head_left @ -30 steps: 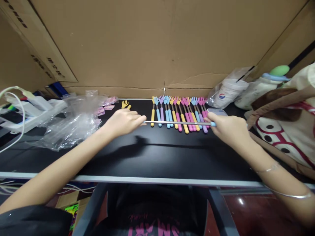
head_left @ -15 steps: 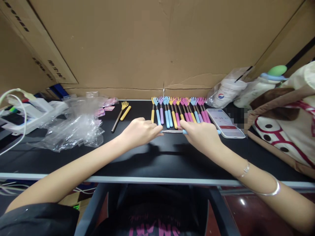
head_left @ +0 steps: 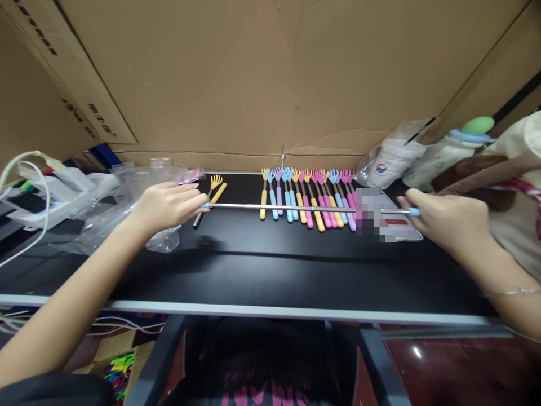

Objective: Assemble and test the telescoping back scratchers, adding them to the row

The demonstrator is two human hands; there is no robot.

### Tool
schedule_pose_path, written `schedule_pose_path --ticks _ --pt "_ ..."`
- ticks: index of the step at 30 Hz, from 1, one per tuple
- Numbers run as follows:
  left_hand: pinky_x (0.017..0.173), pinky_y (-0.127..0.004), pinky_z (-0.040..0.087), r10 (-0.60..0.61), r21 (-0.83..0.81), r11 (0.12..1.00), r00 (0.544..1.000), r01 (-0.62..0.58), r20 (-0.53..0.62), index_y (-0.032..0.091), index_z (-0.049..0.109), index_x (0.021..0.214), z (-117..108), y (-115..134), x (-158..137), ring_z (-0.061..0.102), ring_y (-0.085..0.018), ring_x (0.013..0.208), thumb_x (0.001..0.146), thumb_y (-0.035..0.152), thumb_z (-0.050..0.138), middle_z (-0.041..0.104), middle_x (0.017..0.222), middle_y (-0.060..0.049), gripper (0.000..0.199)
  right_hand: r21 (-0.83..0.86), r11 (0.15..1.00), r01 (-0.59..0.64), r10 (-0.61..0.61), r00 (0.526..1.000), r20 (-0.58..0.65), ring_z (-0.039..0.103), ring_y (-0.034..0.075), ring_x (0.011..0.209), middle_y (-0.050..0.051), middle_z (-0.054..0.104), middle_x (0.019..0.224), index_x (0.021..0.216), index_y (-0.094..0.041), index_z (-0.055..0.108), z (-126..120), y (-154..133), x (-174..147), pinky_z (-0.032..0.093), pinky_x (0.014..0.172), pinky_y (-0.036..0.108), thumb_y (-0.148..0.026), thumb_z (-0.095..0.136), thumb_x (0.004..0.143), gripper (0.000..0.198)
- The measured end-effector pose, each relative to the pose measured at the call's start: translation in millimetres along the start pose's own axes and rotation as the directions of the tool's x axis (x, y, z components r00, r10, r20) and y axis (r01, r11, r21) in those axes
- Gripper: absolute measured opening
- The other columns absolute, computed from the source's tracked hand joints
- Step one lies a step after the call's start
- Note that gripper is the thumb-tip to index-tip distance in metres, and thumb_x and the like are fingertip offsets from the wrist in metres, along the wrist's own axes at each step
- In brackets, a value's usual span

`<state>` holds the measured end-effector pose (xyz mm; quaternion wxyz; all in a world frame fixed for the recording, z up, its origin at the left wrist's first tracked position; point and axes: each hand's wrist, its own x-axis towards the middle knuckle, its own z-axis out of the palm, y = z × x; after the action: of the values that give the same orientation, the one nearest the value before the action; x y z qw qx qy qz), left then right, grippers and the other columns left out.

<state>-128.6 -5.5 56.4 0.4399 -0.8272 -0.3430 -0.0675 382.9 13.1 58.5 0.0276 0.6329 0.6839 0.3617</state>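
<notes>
Between my hands stretches a telescopic back scratcher (head_left: 279,207), its thin metal rod drawn out long above the table. My left hand (head_left: 171,206) is closed on its light-blue end at the left, and the claw itself is hidden. At the right, my right hand (head_left: 450,217) wraps round the light-blue handle, mostly covered by the fingers. Behind the rod lies a row of back scratchers (head_left: 302,197) with yellow, blue, purple and pink claws and handles. Near my left hand lie a yellow claw on a dark rod (head_left: 216,181) and a loose yellow handle (head_left: 218,193).
Crumpled clear plastic bags (head_left: 114,211) lie left, beside a white power strip (head_left: 63,194) with cables. At right are a phone (head_left: 408,231), a bagged cup (head_left: 395,163), a bottle (head_left: 448,149) and a cloth bag (head_left: 522,225). A cardboard wall (head_left: 211,84) closes the back.
My hands have moved far apart, left hand leftward and right hand rightward. The back scratcher's rod has been pulled out from short to long.
</notes>
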Motion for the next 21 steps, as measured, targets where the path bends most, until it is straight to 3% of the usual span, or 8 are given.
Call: schedule_pose_path --ticks 3,7,10,15,21 --pt "0.057 -0.024 0.03 -0.056 -0.001 0.998 0.998 0.056 0.042 0.021 0.056 0.078 3.4 -11.3 -14.2 0.053 -0.012 0.069 0.095 0.036 0.041 0.063 0.07 0.002 0.027 -0.029 0.999 -0.024 0.024 1.0 -0.012 0.043 0.014 0.055 0.01 0.057 0.062 0.077 -0.019 0.056 9.7 16.5 -2.3 0.013 0.052 0.026 -0.042 0.022 0.092 0.044" --pt "0.055 -0.025 0.029 -0.137 0.029 0.99 0.982 0.135 0.128 0.021 0.054 0.077 9.7 -25.6 -41.1 0.05 -0.015 0.072 0.095 0.03 0.037 0.057 0.067 0.0 0.026 -0.062 0.994 -0.085 0.093 0.984 0.15 0.033 0.014 0.049 0.011 0.056 0.062 0.086 -0.019 0.058 27.0 35.5 -3.5 0.014 0.052 0.028 -0.045 0.027 0.09 0.041" --pt "0.054 -0.025 0.028 -0.153 0.058 0.988 0.979 0.146 0.134 0.022 0.052 0.074 11.8 -31.6 -54.1 0.048 -0.016 0.071 0.094 0.029 0.038 0.055 0.064 0.0 0.026 -0.071 0.991 -0.109 0.122 0.972 0.202 0.03 0.013 0.048 0.012 0.057 0.064 0.092 -0.018 0.059 35.1 41.9 -2.4 0.014 0.052 0.029 -0.044 0.028 0.089 0.04" --pt "0.054 -0.025 0.03 -0.142 0.133 0.983 0.981 0.124 0.131 0.022 0.05 0.071 6.9 -32.6 -54.5 0.048 -0.016 0.07 0.095 0.029 0.036 0.054 0.064 0.0 0.029 -0.108 0.989 -0.104 0.128 0.963 0.239 0.034 0.014 0.049 0.011 0.059 0.067 0.094 -0.019 0.06 31.3 40.0 -1.3 0.015 0.052 0.028 -0.045 0.028 0.091 0.042" --pt "0.053 -0.024 0.03 -0.103 0.147 0.986 0.983 0.08 0.152 0.021 0.053 0.072 8.1 -29.6 -45.6 0.049 -0.014 0.067 0.094 0.027 0.035 0.055 0.062 0.0 0.029 -0.049 0.998 -0.031 0.044 0.957 0.288 0.039 0.015 0.051 0.013 0.061 0.071 0.103 -0.019 0.059 26.8 41.2 1.4 0.017 0.053 0.028 -0.044 0.028 0.091 0.042"
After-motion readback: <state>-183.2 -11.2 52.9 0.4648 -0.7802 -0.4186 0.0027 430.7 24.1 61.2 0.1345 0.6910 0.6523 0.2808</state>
